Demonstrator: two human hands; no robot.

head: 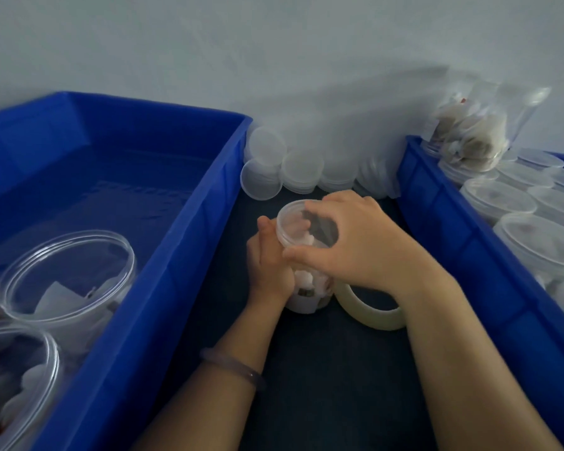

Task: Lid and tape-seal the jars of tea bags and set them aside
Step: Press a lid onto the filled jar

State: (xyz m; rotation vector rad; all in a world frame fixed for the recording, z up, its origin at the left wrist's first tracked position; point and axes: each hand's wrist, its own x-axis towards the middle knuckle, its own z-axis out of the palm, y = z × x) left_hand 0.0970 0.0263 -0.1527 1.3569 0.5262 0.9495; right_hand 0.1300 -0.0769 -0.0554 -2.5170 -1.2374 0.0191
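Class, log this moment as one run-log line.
step: lidding | left hand: grips jar | right hand: grips lid atop jar | tape roll: beside jar

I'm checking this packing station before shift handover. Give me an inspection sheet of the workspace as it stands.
Surface: dark table top between two blue bins.
Job's things: jar of tea bags upright on the table, lid on it; tape roll beside it, partly under the right wrist; loose lids heaped against the wall; open jars in the left bin; lidded jars in the right bin, with a tilted jar lying on top.
Clutter: nothing seen.
Hands: left hand grips the jar's side; right hand has its fingers curled round the lid.
Cables: nothing seen.
Surroundings: plain pale wall behind; bracelet on the left wrist.
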